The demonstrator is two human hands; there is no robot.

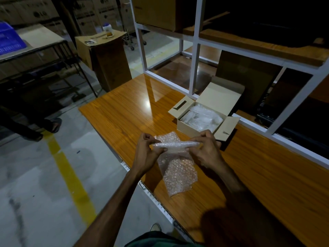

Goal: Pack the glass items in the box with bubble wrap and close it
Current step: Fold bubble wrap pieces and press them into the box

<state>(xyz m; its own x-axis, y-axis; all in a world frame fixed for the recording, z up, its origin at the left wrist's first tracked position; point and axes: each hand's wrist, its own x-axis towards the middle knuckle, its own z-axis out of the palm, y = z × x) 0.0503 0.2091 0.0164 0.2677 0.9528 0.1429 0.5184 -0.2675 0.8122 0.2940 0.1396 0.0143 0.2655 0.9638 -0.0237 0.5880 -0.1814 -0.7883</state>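
Head camera: at far left a blue crate (8,39) sat on a side table, and beyond it a tall cardboard carton (105,59) carried a white bottle (107,29). A yellow floor line (69,177) ran across the bare concrete, which lay open all along the near-left edge of the bench (267,184). The bench's wooden top showed a broad free stretch at its left corner, reaching back to the white shelf frame (194,50). Over the middle of the bench the person's left hand (146,152) pinched one end of a rolled glass item (175,145) swathed in bubble wrap, its grip narrow with thumb and fingers curled on the roll. The loose tail of the bubble wrap sheet (178,173) hung from the roll and trailed on the bench toward the person, stopping short of the near edge. The right hand (207,152) held the roll's other end in the same tight, curled grip. Just behind that hand stood the small open box (203,120), its flaps spread wide, already holding pale wrapped bundles (201,117); its right flap lay near the frame's lower rail. To the right the bench ran on uncluttered beside the rail.
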